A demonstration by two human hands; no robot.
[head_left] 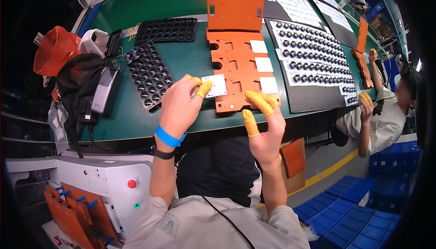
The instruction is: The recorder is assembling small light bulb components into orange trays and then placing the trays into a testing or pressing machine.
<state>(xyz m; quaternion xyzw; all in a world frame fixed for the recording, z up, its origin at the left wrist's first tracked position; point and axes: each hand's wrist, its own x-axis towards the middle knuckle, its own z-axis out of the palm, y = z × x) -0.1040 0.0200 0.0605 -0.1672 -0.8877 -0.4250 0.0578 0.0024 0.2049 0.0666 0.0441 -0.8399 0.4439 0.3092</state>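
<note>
Between thumb and fingertips, my left hand (pixel 180 101) pinches a white square plate (pixel 218 86) dotted with small holes. It is held over the left near part of an orange fixture (pixel 240 78), whose orange lid (pixel 235 3) stands raised behind it. Along the fixture's right side lie three white plates, the nearest of them a square plate (pixel 269 85). My right hand (pixel 267 133) is at the fixture's near right corner, thumb and fingers apart, with nothing visible in it. Yellow finger cots cover fingertips on both hands.
Black trays of round dark parts (pixel 150 74) lie left of the fixture. To the right, white sheets carry rows of black round parts (pixel 313 53). A red bag (pixel 56 51) and a black bag (pixel 68 85) sit far left. A co-worker (pixel 381 122) works at far right.
</note>
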